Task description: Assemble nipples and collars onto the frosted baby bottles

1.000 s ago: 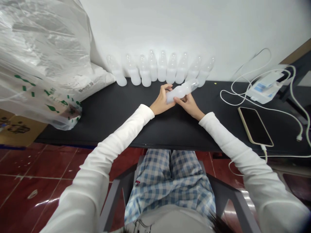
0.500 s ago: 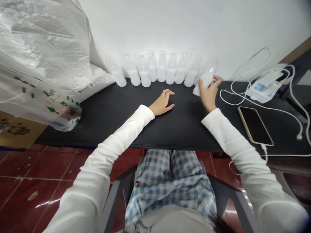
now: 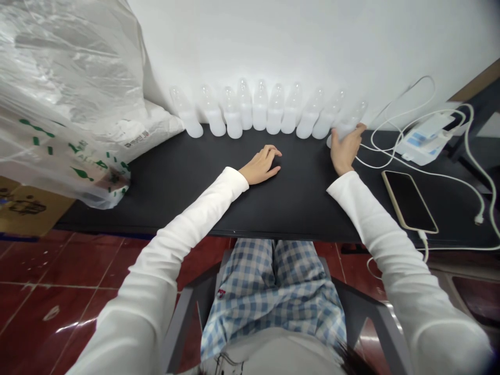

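Note:
Several white bottles with clear domed tops stand in a row along the wall, among them a left-end bottle [image 3: 188, 117] and a middle bottle [image 3: 260, 107]. At the right end of the row, my right hand [image 3: 346, 148] is wrapped round the lower part of a bottle [image 3: 353, 115], whose clear top leans to the right. My left hand [image 3: 261, 165] rests on the black table [image 3: 297, 198] in front of the middle bottles, fingers apart and holding nothing.
Plastic bags [image 3: 78, 94] fill the left side beside a cardboard box [image 3: 31, 208]. On the right lie a phone [image 3: 411, 202], a white power strip [image 3: 425, 139] and loose white cables [image 3: 441, 179]. The wall [image 3: 297, 41] borders the table's back.
My right hand has moved right with its bottle to the end of the row. Another bottle's full shape now shows to its left. My left hand has hardly moved.

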The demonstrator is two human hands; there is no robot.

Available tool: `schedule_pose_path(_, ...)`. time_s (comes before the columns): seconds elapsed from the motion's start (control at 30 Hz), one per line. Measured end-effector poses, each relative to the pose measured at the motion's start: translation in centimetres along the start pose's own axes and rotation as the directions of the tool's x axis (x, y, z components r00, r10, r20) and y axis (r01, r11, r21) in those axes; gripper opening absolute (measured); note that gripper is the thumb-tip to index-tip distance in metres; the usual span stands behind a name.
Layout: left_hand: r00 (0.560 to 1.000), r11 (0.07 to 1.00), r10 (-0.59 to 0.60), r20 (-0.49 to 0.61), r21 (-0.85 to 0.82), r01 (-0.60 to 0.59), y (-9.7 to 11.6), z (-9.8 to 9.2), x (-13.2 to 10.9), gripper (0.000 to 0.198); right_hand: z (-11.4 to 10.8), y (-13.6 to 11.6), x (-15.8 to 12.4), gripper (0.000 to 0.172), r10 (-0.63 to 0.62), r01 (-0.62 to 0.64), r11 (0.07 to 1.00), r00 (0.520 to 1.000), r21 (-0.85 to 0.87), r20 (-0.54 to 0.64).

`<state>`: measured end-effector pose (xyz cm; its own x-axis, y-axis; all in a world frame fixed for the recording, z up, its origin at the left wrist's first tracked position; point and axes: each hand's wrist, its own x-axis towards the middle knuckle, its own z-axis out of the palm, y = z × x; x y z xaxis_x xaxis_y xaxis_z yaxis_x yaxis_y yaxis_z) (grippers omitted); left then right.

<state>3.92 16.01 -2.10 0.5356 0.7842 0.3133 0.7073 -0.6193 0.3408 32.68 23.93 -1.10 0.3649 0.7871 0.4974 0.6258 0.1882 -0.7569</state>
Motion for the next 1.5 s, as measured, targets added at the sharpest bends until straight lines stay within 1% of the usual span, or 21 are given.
schedule_pose_path(0.1, 1.000, 1.000, 0.004, 0.001, 0.003, -0.004, -0.1, 0.1, 0.0, 0.042, 0.7, 1.0, 0.5, 0.048, -0.059, 0.058, 0.998, 0.998, 0.022, 0.013)
schedule_pose_path(0.17, 1.000, 1.000, 0.002, 0.003, 0.009, -0.002, -0.1, 0.1, 0.1, 0.042, 1.2, 1.6, 0.8, 0.050, -0.073, 0.073, 0.997, 0.997, -0.005, 0.018)
schedule_pose_path(0.3, 1.000, 1.000, -0.014, 0.011, 0.026, 0.014, 0.0, 0.1, 0.0, 0.040, 1.7, 2.4, 1.2, 0.047, -0.023, 0.030, 0.990, 0.998, -0.139, 0.058)
schedule_pose_path(0.37, 0.999, 0.999, -0.026, 0.022, 0.026, 0.025, 0.1, 0.0, 0.0, 0.040, 1.7, 2.5, 1.4, 0.054, -0.003, 0.020, 0.977, 0.997, -0.213, 0.082)
schedule_pose_path(0.43, 0.999, 0.999, -0.036, 0.037, 0.024, 0.035, 0.2, -0.1, 0.0, 0.041, 1.6, 2.4, 1.4, 0.061, 0.015, 0.013, 0.968, 0.994, -0.252, 0.109)
schedule_pose_path(0.53, 0.998, 0.999, -0.043, 0.047, 0.027, 0.042, 0.3, -0.2, 0.1, 0.041, 1.5, 1.8, 1.4, 0.063, 0.046, -0.010, 0.964, 0.990, -0.266, 0.130)
schedule_pose_path(0.63, 0.999, 0.999, -0.036, 0.039, 0.032, 0.035, 0.2, -0.1, 0.1, 0.040, 1.4, 0.8, 1.0, 0.055, 0.053, -0.017, 0.952, 0.993, -0.305, 0.109)
schedule_pose_path(0.77, 0.999, 0.998, -0.035, 0.040, 0.057, 0.033, -0.2, -0.1, 0.1, 0.039, 1.0, -0.4, 0.1, 0.038, 0.038, -0.033, 0.936, 0.999, -0.350, 0.008)
schedule_pose_path(0.8, 0.998, 0.997, -0.044, 0.033, 0.064, 0.042, -0.3, -0.1, 0.1, 0.040, 0.9, -0.6, -0.1, 0.034, 0.031, -0.030, 0.937, 1.000, -0.347, -0.001)
schedule_pose_path(0.83, 0.998, 0.996, -0.060, 0.021, 0.070, 0.059, -0.5, -0.1, 0.1, 0.040, 0.8, -0.8, -0.3, 0.030, 0.018, -0.014, 0.940, 1.000, -0.340, 0.010)
schedule_pose_path(0.9, 0.993, 0.990, -0.118, -0.014, 0.077, 0.119, -0.9, -0.2, 0.1, 0.040, 0.6, -1.2, -0.8, 0.023, -0.039, 0.064, 0.951, 0.995, -0.302, 0.089)
schedule_pose_path(0.97, 0.979, 0.976, -0.199, -0.043, 0.084, 0.202, -1.1, -0.4, 0.0, 0.039, 0.6, -1.6, -1.4, 0.023, -0.110, 0.158, 0.961, 0.971, -0.228, 0.210)
schedule_pose_path(1.0, 0.971, 0.967, -0.236, -0.049, 0.088, 0.239, -1.1, -0.5, 0.0, 0.038, 0.6, -1.9, -1.7, 0.024, -0.143, 0.201, 0.961, 0.949, -0.190, 0.282)
schedule_pose_path(1.03, 0.963, 0.958, -0.266, -0.048, 0.095, 0.270, -1.0, -0.7, 0.0, 0.038, 0.7, -2.3, -2.0, 0.024, -0.177, 0.248, 0.955, 0.914, -0.160, 0.365)
schedule_pose_path(1.07, 0.957, 0.951, -0.288, -0.041, 0.104, 0.291, -0.9, -0.8, 0.0, 0.037, 0.8, -2.6, -2.4, 0.023, -0.212, 0.304, 0.942, 0.865, -0.140, 0.454)
schedule_pose_path(1.13, 0.950, 0.943, -0.311, -0.012, 0.120, 0.310, -0.4, -1.3, 0.0, 0.037, 1.1, -3.3, -3.0, 0.021, -0.273, 0.430, 0.894, 0.743, -0.123, 0.611)
schedule_pose_path(1.17, 0.949, 0.941, -0.316, 0.006, 0.125, 0.313, -0.1, -1.5, 0.0, 0.038, 1.2, -3.6, -3.3, 0.020, -0.293, 0.482, 0.868, 0.691, -0.119, 0.661)
schedule_pose_path(1.2, 0.947, 0.940, -0.321, 0.022, 0.130, 0.315, 0.2, -1.6, 0.0, 0.038, 1.3, -3.8, -3.5, 0.019, -0.307, 0.520, 0.846, 0.656, -0.118, 0.690)
schedule_pose_path(1.23, 0.945, 0.939, -0.325, 0.034, 0.133, 0.318, 0.4, -1.8, 0.0, 0.039, 1.4, -3.9, -3.7, 0.019, -0.316, 0.543, 0.831, 0.638, -0.119, 0.703)
schedule_pose_path(1.27, 0.944, 0.938, -0.328, 0.041, 0.135, 0.320, 0.5, -1.9, 0.0, 0.039, 1.5, -4.0, -3.8, 0.019, -0.323, 0.554, 0.824, 0.632, -0.120, 0.705)
schedule_pose_path(1.5, 0.944, 0.938, -0.326, 0.042, 0.137, 0.318, 0.6, -1.9, 0.0, 0.039, 1.6, -3.8, -3.8, 0.017, -0.322, 0.549, 0.829, 0.625, -0.107, 0.711)
